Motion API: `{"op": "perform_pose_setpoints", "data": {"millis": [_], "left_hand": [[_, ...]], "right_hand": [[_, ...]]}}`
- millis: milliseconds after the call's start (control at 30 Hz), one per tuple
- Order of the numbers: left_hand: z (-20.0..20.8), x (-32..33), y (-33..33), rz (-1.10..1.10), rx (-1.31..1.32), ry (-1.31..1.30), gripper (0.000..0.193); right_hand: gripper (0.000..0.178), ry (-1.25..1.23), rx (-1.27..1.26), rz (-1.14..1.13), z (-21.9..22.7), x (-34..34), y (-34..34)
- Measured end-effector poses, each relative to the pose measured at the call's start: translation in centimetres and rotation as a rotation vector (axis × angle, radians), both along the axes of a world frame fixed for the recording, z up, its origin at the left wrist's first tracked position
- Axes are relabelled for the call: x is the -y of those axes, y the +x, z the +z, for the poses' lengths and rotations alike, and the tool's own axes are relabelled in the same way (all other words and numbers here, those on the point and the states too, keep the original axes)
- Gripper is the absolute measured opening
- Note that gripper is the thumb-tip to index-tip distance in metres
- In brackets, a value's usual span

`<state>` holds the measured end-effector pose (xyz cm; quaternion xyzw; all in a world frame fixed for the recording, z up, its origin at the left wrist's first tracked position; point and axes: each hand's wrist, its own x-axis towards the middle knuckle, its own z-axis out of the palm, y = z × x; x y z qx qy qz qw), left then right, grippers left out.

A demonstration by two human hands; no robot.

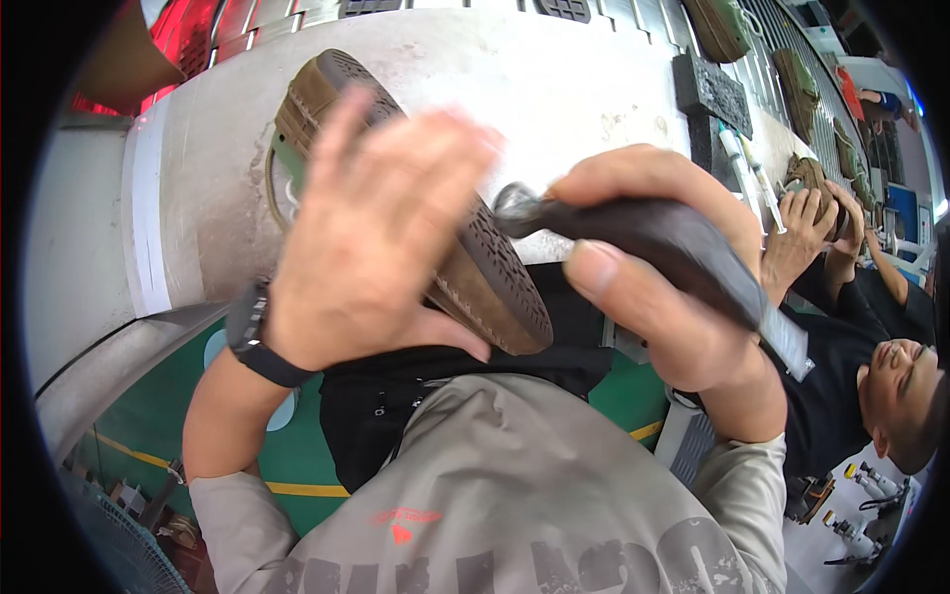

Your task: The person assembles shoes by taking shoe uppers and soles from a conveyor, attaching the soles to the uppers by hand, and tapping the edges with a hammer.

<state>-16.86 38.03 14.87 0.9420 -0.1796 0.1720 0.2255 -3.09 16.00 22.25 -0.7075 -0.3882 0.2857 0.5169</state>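
A brown shoe [495, 287] with a dark patterned sole lies on its side at the bench's near edge, one end jutting out over my lap. Green lining and a tan lace show at its left. My left hand [371, 228], blurred by motion, is over the shoe's middle with its fingers spread; whether it touches the shoe is unclear. My right hand [673, 267] is closed around a dark-handled tool [663, 233] with a rounded metal end. That end is close to the sole's right edge. A flat, shiny piece sticks out at the tool's other end.
The pale worktable [554, 89] bears dark blocks [712, 89] and two syringe-like tubes [742, 173] at right. Behind it runs a roller conveyor [653, 20] with more shoes [717, 28]. A co-worker [841, 396] in black handles another shoe [811, 183] on my right.
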Motion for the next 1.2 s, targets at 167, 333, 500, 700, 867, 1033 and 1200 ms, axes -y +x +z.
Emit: {"op": "perform_pose_setpoints", "data": {"millis": [167, 333, 500, 700, 867, 1033, 1200], "left_hand": [[-1.5, -1.2, -1.8, 0.396, -0.062, -0.056, 0.147], [-2.0, -1.1, -1.8, 0.410, -0.099, -0.125, 0.151], [-2.6, -1.1, -1.8, 0.397, -0.071, -0.206, 0.152], [-2.6, -1.5, -2.1, 0.367, -0.038, -0.253, 0.153], [-2.9, -2.0, -2.1, 0.358, 0.043, -0.337, 0.146], [-3.9, -4.2, -2.7, 0.736, -0.050, -0.224, 0.130], [-2.3, -3.7, 0.2, 0.712, 0.031, -0.657, 0.109]], "right_hand": [[0.045, 0.051, -0.195, -0.174, 1.9, 1.5, -2.2], [0.032, -0.333, -0.367, -0.027, 3.3, -2.4, -0.6], [0.031, -0.438, -0.282, -0.035, 3.6, -6.2, 0.6], [0.024, -0.219, -0.216, -0.009, 1.0, -9.4, 0.9], [0.025, 0.161, -0.079, -0.046, -2.3, -14.2, 1.4], [0.026, 0.059, -0.175, -0.047, -3.1, -13.3, 4.3], [0.026, 0.168, -0.355, -0.156, -4.6, -10.5, 3.0]]}}
